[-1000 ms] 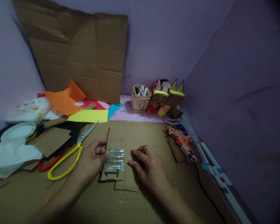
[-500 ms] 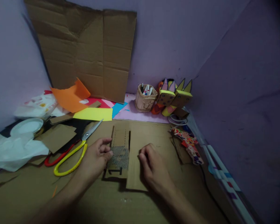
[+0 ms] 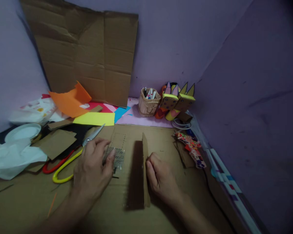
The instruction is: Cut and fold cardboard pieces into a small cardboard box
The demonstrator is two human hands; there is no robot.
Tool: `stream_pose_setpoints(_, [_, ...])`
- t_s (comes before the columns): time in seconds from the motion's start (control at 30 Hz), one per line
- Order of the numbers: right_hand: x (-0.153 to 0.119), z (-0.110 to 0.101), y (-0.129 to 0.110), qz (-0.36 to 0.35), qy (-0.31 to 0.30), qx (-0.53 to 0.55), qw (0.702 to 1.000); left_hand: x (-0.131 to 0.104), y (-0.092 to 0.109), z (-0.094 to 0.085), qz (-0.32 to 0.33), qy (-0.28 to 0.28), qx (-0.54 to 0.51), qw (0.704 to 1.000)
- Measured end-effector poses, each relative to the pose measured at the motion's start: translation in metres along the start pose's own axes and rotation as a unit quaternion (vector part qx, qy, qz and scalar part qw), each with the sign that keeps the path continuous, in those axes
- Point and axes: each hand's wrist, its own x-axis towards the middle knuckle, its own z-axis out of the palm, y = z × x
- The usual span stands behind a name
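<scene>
My right hand (image 3: 162,178) is closed on a flat cardboard piece (image 3: 145,175), which stands nearly edge-on with its shadow to the left. My left hand (image 3: 94,162) hovers low over the cardboard work surface, fingers bent and thumb apart, with nothing visible in it. By its thumb, a grey printed patch (image 3: 118,159) and a dashed outline (image 3: 118,140) show on the cardboard. The scissors (image 3: 65,177), with one yellow and one red handle, lie left of that hand, which covers part of them.
Cardboard scraps (image 3: 60,144), a round lid (image 3: 23,132), white plastic (image 3: 12,159) and coloured paper (image 3: 95,119) lie left. A pen holder (image 3: 148,103) and paper animal figures (image 3: 178,100) stand at the back. At right is a patterned glue gun (image 3: 191,146) with a black cord.
My right hand has tipped the cardboard piece up from lying flat to nearly edge-on. My left hand has shifted left and turned back-up. The view has swung slightly right.
</scene>
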Motion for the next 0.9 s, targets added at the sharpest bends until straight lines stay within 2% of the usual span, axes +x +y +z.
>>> stream_pose_setpoints(0.03, [-0.001,0.001,-0.003,-0.013,-0.012,-0.004,1.0,-0.005,0.006,-0.002,0.019,-0.028,0.006,0.999])
stream_pose_setpoints(0.07, [-0.002,0.002,-0.006,-0.022,-0.02,-0.011,1.0,-0.01,0.012,-0.003,0.015,-0.096,-0.018,0.995])
stream_pose_setpoints(0.13, [-0.003,0.004,-0.012,-0.031,-0.029,-0.025,0.999,-0.02,0.021,-0.002,-0.029,-0.264,-0.115,0.957])
stream_pose_setpoints(0.17, [-0.004,0.006,-0.014,-0.035,-0.031,-0.025,0.999,-0.024,0.024,0.001,-0.051,-0.319,-0.159,0.933])
stream_pose_setpoints(0.2, [-0.004,0.007,-0.015,-0.039,-0.029,-0.016,0.999,-0.028,0.026,0.004,-0.069,-0.346,-0.192,0.916])
stream_pose_setpoints(0.23, [-0.004,0.007,-0.016,-0.041,-0.021,0.0,0.999,-0.03,0.026,0.008,-0.085,-0.351,-0.208,0.909])
stream_pose_setpoints(0.33, [-0.005,0.003,-0.012,-0.016,0.053,0.074,0.996,-0.029,0.022,0.016,-0.126,-0.321,-0.213,0.914])
stream_pose_setpoints(0.5, [-0.005,-0.019,0.009,0.135,0.207,0.145,0.958,-0.019,0.019,0.016,-0.164,-0.303,-0.274,0.898])
stream_pose_setpoints(0.57, [-0.001,-0.026,0.016,0.187,0.24,0.156,0.94,-0.018,0.019,0.014,-0.152,-0.293,-0.297,0.896])
stream_pose_setpoints(0.63, [0.004,-0.03,0.019,0.216,0.241,0.201,0.925,-0.019,0.019,0.013,-0.121,-0.267,-0.29,0.911])
stream_pose_setpoints(0.7, [0.007,-0.031,0.016,0.222,0.203,0.289,0.909,-0.023,0.018,0.011,-0.053,-0.208,-0.239,0.947])
stream_pose_setpoints(0.77, [0.007,-0.03,0.01,0.219,0.16,0.379,0.885,-0.026,0.016,0.009,0.062,-0.126,-0.176,0.974])
stream_pose_setpoints(0.83, [0.005,-0.029,0.003,0.232,0.112,0.449,0.855,-0.028,0.013,0.009,0.193,-0.054,-0.131,0.971])
stream_pose_setpoints(0.9, [-0.001,-0.029,-0.005,0.272,0.044,0.521,0.808,-0.028,0.01,0.012,0.281,-0.023,-0.1,0.954])
